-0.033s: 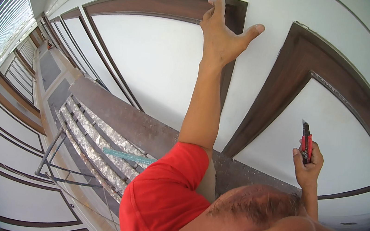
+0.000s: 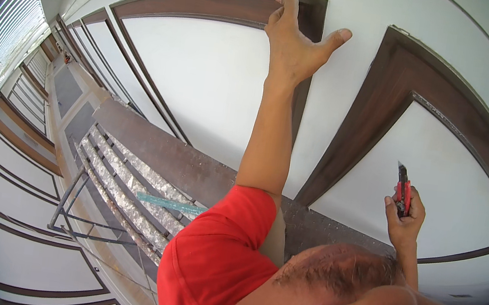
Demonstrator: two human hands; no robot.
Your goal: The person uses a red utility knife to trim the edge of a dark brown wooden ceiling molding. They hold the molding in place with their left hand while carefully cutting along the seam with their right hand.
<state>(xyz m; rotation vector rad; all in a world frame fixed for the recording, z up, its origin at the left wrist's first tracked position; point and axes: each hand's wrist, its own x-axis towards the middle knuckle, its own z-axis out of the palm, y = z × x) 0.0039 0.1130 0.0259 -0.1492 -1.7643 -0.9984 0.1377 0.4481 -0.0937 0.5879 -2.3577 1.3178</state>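
Note:
My left hand (image 2: 295, 51) reaches up with thumb and fingers spread, over the upper right corner of a dark brown wooden wall frame (image 2: 226, 7). Whether its fingertips touch the wood or the wall I cannot tell. Nothing shows in that hand. Lower at the right, my right hand (image 2: 406, 226) is closed around a red and black utility knife (image 2: 403, 192), its blade pointing up. Behind the knife lies the white panel (image 2: 446, 167) inside a second brown frame (image 2: 381, 102).
Below left stands a paint-spattered slatted scaffold (image 2: 128, 193) with metal legs, a teal strip (image 2: 166, 204) lying across it. A dark band (image 2: 154, 134) runs along the wall's foot. Framed panels (image 2: 40, 249) line the opposite wall, and a bright slatted opening (image 2: 6, 41) is at far left.

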